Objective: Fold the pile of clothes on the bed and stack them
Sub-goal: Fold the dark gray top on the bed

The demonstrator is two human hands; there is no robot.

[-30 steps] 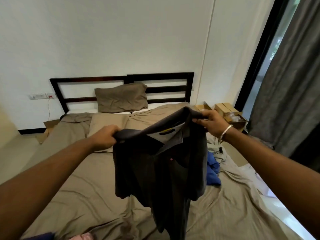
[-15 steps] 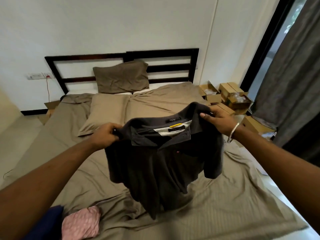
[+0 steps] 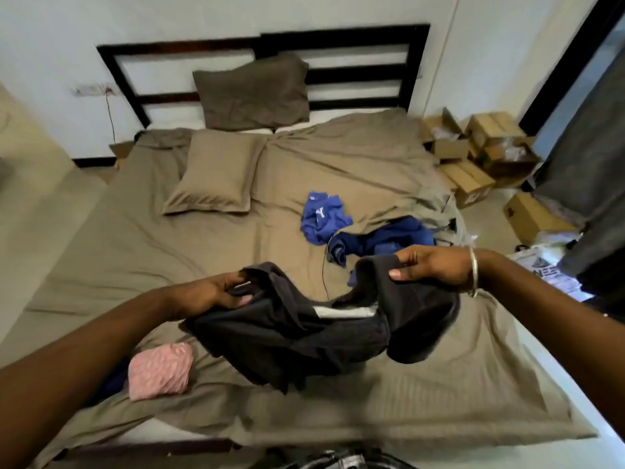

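left grip (image 3: 216,294) + right grip (image 3: 429,267): clutching dark shirt (image 3: 304,340) | boxes (image 3: 487,154): contents unclear

Both arms out; left hand (image 3: 216,294) & right hand (image 3: 429,267) fingers curled.

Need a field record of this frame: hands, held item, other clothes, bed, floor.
left hand: grips one end of the dark shirt
right hand: grips the other end, bangle on wrist
dark shirt: bunched, sagging between the hands, low over the bed; contact with the sheet unclear
pink garment: on sheet, near left edge, looks folded
blue clothes: unfolded heap, right of centre
bed: tan sheet, two pillows at the head
floor: cardboard boxes to the right of the bed
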